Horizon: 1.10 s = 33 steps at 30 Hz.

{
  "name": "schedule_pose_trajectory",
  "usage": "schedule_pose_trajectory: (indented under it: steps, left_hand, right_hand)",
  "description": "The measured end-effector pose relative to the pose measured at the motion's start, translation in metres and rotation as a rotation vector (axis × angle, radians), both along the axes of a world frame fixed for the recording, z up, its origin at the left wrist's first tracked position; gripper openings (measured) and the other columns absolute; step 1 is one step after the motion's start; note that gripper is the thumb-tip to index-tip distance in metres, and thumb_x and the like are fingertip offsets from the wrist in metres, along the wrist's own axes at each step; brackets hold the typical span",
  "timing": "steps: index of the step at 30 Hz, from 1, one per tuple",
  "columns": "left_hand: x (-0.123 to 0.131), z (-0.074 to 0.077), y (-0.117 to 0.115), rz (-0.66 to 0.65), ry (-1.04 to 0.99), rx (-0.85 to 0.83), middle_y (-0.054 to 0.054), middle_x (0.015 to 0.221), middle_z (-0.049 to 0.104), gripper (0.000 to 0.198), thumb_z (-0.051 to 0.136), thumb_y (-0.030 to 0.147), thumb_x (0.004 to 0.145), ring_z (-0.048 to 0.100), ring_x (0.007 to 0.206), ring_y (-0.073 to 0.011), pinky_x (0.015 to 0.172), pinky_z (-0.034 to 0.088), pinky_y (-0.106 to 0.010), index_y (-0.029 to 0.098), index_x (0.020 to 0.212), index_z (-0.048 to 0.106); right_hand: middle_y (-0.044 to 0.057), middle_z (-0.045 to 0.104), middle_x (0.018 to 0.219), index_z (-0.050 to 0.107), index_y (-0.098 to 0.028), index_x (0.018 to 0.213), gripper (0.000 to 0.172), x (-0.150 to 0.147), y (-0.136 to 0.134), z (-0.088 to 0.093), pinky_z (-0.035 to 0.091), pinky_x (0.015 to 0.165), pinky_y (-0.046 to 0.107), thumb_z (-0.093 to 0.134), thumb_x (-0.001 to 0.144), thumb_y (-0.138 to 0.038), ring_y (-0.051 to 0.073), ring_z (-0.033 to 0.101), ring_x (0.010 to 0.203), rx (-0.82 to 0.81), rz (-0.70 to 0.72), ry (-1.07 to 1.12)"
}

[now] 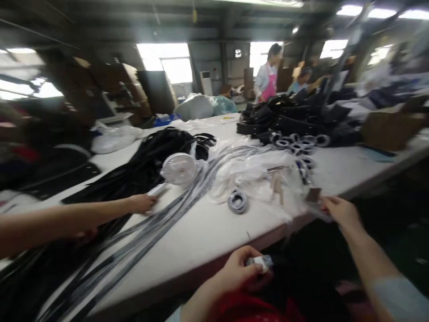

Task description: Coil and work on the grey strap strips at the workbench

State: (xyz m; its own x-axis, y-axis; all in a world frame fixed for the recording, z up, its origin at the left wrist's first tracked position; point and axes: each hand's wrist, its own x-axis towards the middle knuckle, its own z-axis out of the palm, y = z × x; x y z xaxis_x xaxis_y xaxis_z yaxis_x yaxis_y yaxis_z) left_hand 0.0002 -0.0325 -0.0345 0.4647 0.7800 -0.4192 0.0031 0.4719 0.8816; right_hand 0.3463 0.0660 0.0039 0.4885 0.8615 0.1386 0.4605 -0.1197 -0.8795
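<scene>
Low in the view, in front of the table edge, my left hand [239, 268] is closed round a small grey-and-white bundle [263, 263]; blur hides its exact kind. My right hand [343, 214] pinches a clear plastic bag [323, 214] at the table's front edge, where a small brown piece [313, 195] shows beside the fingers. Between the hands, on the table, lies a coil of grey strap [237, 201]. Behind it spreads crumpled white plastic sheeting [241, 174] with some beige strips [276, 188] on it.
From the left, a co-worker's hand [144, 203] reaches over long grey straps [181, 201] near a white reel [180, 169]. Black straps [144, 165] are heaped behind. Several grey coils [296, 145], a black pile [295, 116] and a brown box [392, 129] stand farther right. Two people work beyond.
</scene>
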Motion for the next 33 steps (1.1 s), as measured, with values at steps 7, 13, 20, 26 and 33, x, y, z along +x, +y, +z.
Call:
schedule_pose_trajectory:
  steps: [7,13,20,26,33]
  left_hand:
    - [0.01,0.003,-0.003,0.079,0.205,0.264,-0.005,0.086,0.068,0.033,0.07,0.032,0.072,0.056,0.072,-0.0145,0.067,0.043,-0.028,0.014,0.099,0.064]
    - [0.009,0.011,0.0,-0.008,0.291,0.531,-0.005,0.099,0.07,0.023,0.058,0.021,0.081,0.062,0.09,-0.0182,0.085,0.049,-0.032,0.017,0.103,0.061]
    - [0.001,0.016,-0.001,-0.002,0.358,0.617,-0.008,0.106,0.071,0.025,0.057,0.024,0.085,0.065,0.097,-0.0196,0.09,0.049,-0.033,0.018,0.109,0.061]
    - [0.0,0.014,0.001,-0.034,0.392,0.677,-0.009,0.11,0.071,0.029,0.055,0.02,0.084,0.065,0.099,-0.0204,0.091,0.051,-0.036,0.018,0.113,0.059]
    - [-0.002,0.014,-0.002,-0.035,0.481,0.792,-0.011,0.113,0.07,0.035,0.054,0.024,0.086,0.066,0.1,-0.0225,0.09,0.051,-0.037,0.017,0.12,0.056]
  right_hand:
    - [0.008,0.067,0.061,0.069,-0.02,0.088,0.031,-0.059,-0.042,0.014,0.05,0.062,0.037,0.063,0.077,-0.048,0.021,0.062,0.057,-0.008,0.157,0.042]
    - [-0.004,0.058,0.048,0.066,-0.015,0.083,0.039,-0.163,-0.082,-0.005,0.037,0.041,0.02,0.067,0.076,-0.053,0.008,0.047,0.04,-0.333,0.602,0.574]
    - [-0.005,0.057,0.044,0.065,-0.013,0.08,0.038,-0.17,-0.11,-0.026,0.02,0.031,0.016,0.066,0.078,-0.051,0.004,0.036,0.029,-0.467,0.658,0.691]
    - [-0.005,0.054,0.039,0.067,-0.013,0.075,0.038,-0.169,-0.109,-0.026,0.02,0.031,0.016,0.068,0.075,-0.051,0.004,0.035,0.028,-0.477,0.604,0.69]
    - [-0.006,0.052,0.037,0.067,-0.013,0.07,0.041,-0.174,-0.114,-0.019,0.022,0.03,0.016,0.07,0.072,-0.054,0.004,0.036,0.028,-0.497,0.567,0.637]
